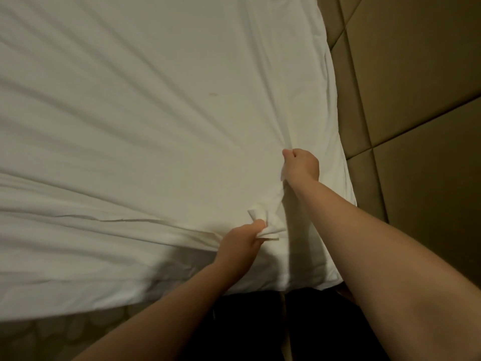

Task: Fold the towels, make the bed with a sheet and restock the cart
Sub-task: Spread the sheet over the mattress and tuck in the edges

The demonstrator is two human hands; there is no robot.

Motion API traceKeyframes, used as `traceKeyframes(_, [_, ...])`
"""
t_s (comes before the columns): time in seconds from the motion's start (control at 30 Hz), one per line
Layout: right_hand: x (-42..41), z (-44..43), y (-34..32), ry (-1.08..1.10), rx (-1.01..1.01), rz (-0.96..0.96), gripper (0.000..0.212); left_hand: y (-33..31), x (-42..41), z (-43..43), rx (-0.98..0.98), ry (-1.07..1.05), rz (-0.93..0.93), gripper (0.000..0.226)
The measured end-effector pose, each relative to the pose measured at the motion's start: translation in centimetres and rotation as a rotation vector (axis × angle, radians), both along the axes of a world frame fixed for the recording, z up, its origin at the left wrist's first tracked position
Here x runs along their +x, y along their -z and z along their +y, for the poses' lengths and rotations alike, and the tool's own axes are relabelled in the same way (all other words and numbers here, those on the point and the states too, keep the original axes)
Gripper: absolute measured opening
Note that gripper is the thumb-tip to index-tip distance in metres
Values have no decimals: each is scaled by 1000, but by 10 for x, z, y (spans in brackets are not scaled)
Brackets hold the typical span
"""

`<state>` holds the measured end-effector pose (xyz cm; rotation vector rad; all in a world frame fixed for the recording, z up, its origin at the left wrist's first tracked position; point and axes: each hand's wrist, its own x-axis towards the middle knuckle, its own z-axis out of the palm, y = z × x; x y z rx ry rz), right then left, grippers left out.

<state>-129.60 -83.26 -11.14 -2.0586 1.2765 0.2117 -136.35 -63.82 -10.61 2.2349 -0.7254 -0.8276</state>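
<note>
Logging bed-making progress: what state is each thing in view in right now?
sheet: spread out, creased, folds running toward the near right corner.
left hand: pinches a bunch of sheet.
right hand: grips the sheet further in, fingers curled.

Head view: steep downward, close over bed corner (325, 256).

To the right of the right hand (302, 165) stands a padded wall (416, 100) of tan colour, divided into large panels by deep seams. Below and to the left of the left hand (242, 241) lies a strip of carpet (52, 334) with a pale pattern. Under both hands, nearest the camera, dark clothing (247, 321) is seen.
</note>
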Motion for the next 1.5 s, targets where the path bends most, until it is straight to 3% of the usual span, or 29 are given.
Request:
traceKeyframes(0.2, [-19, -8, -1, -16, 133, -2, 27, 14, -22, -16, 149, 170, 36, 20])
traceKeyframes(0.33, [-53, 1, -9, -62, 311, 58, 15, 21, -38, -18, 142, 64, 75, 13])
traceKeyframes(0.4, [-77, 9, -8, 29, 500, 89, 52, 19, -40, -22, 119, 46, 67, 16])
traceKeyframes(0.43, [-90, 14, -4, 66, 569, 102, 58, 18, -40, -25, 116, 45, 53, 18])
traceKeyframes(0.53, [-134, 34, 1, 4, 514, 121, 24, 18, -43, -31, 112, 47, 35, 24])
traceKeyframes(0.7, [-182, 63, 8, 41, 370, 79, 38, 20, -54, -31, 157, 120, 83, 17])
traceKeyframes(0.8, [-195, 76, 9, 133, 395, 65, 37, 15, -50, -29, 116, 160, 189, 20])
traceKeyframes(0.9, [-201, 88, 8, 298, 449, -29, 29, 7, -35, -30, 95, 334, 212, 32])
traceKeyframes(1.1, [-217, 113, 9, 573, 448, -170, 16, 9, 10, -64, 56, 564, -80, 40])
traceKeyframes(1.27, [-226, 127, 10, 623, 343, -178, 15, 10, 31, -93, 159, 793, -237, 34])
traceKeyframes(1.4, [-230, 130, 10, 631, 204, -173, 19, 9, 35, -104, 165, 1033, -542, 20])
traceKeyframes(1.5, [-231, 131, 10, 686, 171, -210, 16, 7, 38, -110, 187, 1174, -600, 21])
